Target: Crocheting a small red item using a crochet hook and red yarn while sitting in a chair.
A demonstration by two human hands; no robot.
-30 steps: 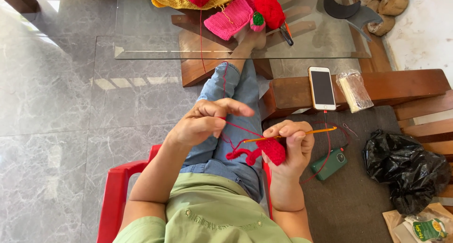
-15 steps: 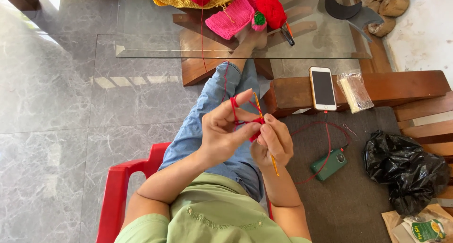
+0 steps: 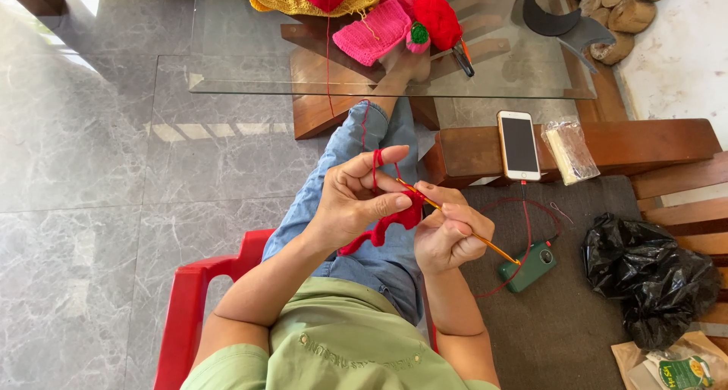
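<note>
At the centre of the frame, the left hand (image 3: pixel 356 204) pinches a small red crocheted yarn piece (image 3: pixel 394 222) between thumb and fingers, its grip closed on the work, with a strand of red yarn (image 3: pixel 374 162) looped over the raised forefinger. Just to the right, the right hand (image 3: pixel 449 234) has its grip closed around a slim orange crochet hook (image 3: pixel 485 243), whose tip meets the red piece while its handle points toward the lower right. Both hands hover over a leg in blue jeans (image 3: pixel 356 144); the person sits on a red plastic chair (image 3: pixel 186 306). In the upper part of the frame, a glass-topped desk (image 3: pixel 243 64) carries yellow, pink and red knitted pieces. A white smartphone (image 3: pixel 519 144) lies on a wooden bench (image 3: pixel 652 136) at the right, near a black plastic bag (image 3: pixel 652 276).
</note>
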